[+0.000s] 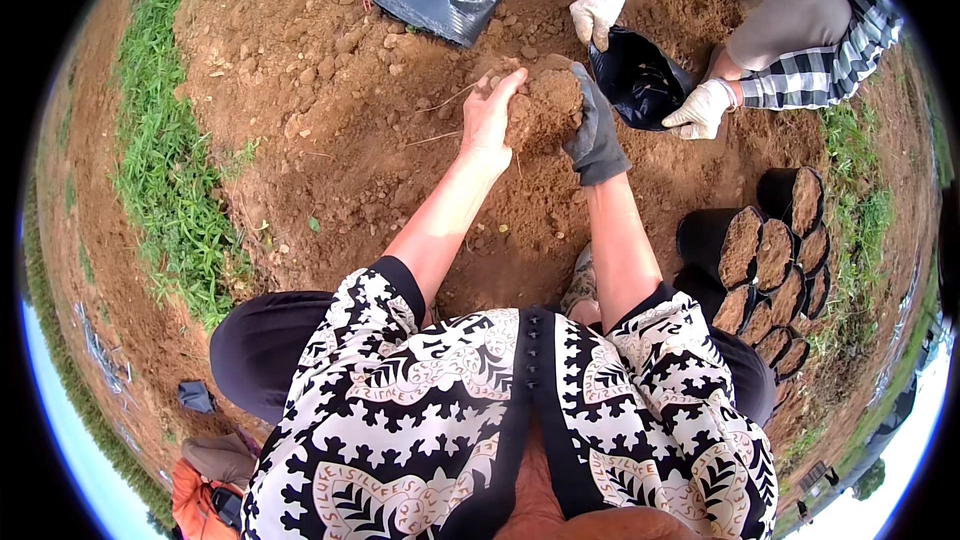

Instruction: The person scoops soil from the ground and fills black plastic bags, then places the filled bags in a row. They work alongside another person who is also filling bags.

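Shirt [395, 405], then soil [545, 110] between left grip [488, 120] and right grip [598, 138]

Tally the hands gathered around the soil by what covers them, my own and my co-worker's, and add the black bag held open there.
Bare left hand: 1
Dark grey gloved right hand: 1
Co-worker's white-gloved hands: 2
Black bag held open: 1
Total: 5
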Demonstrator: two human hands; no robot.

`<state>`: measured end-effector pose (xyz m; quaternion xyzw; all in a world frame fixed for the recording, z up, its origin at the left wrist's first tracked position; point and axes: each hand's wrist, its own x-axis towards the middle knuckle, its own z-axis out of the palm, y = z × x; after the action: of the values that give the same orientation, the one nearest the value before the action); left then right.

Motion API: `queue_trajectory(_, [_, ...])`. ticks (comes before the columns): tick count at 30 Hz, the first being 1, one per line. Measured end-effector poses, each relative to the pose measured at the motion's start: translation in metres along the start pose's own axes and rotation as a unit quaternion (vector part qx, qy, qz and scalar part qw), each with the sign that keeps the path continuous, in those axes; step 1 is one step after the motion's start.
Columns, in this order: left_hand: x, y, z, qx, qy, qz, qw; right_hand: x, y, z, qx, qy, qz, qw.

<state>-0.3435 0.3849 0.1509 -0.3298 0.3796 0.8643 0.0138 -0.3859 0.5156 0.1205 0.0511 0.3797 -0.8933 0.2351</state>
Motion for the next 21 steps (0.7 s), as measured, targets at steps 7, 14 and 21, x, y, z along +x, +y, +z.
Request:
queue_trajectory(7, [0.037, -0.029, 0.100, -0.062, -0.124, -0.150, 0.979, -0.001, -0.092, -0.033, -0.010, 0.142, -0.078, 0.987])
queue_trajectory(14, [0.067, -0.069, 0.141, -0.076, -0.163, -0.233, 0.956, 0.015, -0.093, -0.071, -0.258, 0.262, -0.168, 0.915])
queue_trajectory(21, [0.096, -0.084, 0.132, -0.062, -0.149, -0.217, 0.963, 0.017, -0.091, -0.059, -0.215, 0.283, -0.216, 0.909])
